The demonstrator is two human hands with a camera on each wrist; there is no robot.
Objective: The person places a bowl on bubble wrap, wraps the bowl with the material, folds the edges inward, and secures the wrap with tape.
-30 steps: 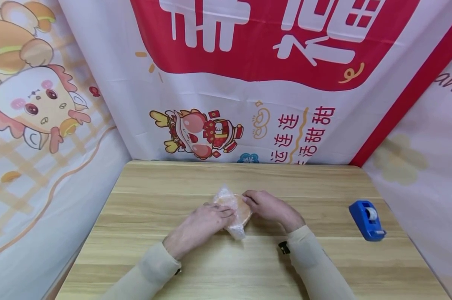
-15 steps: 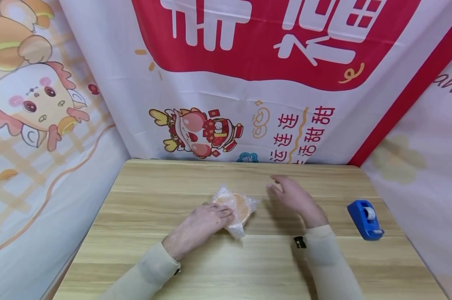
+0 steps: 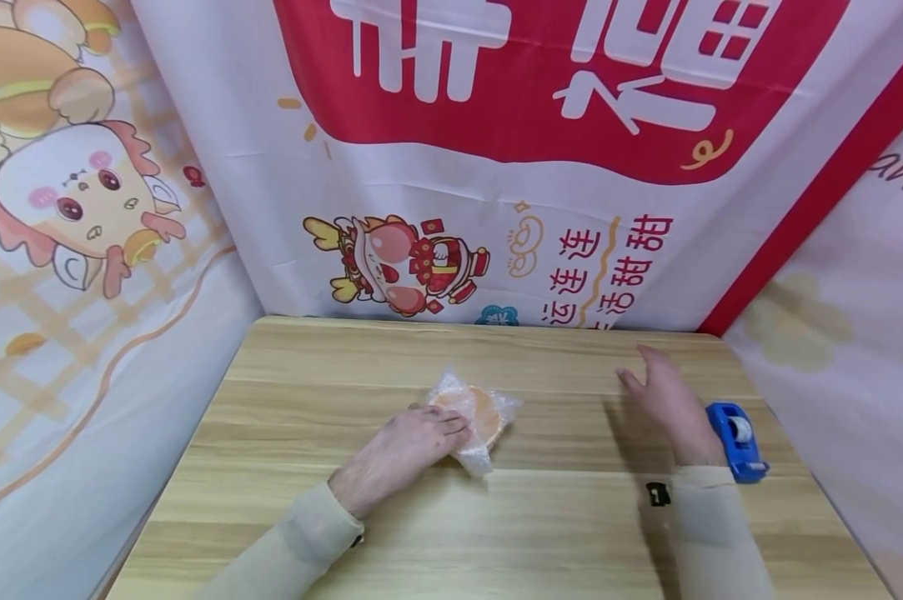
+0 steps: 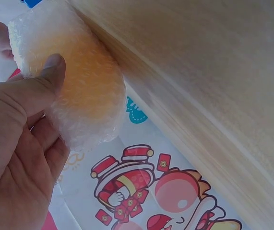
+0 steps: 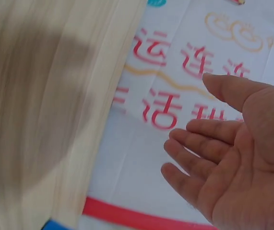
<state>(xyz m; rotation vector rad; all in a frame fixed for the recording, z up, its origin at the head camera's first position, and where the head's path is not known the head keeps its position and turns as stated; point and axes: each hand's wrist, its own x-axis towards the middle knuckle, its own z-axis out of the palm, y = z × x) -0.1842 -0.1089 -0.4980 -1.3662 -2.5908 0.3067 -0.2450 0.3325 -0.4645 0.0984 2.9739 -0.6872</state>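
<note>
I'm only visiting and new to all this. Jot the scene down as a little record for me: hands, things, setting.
Left hand: holds the round orange item in clear bubble wrap
Right hand: holds nothing, raised over the table, thumb apart from fingers
Wrapped item: on the table, partly covered by the left hand
Tool: blue tape dispenser with a whitish roll, beside the right wrist
Surface: light wood-grain table
Backdrop: red and white printed cloth
</note>
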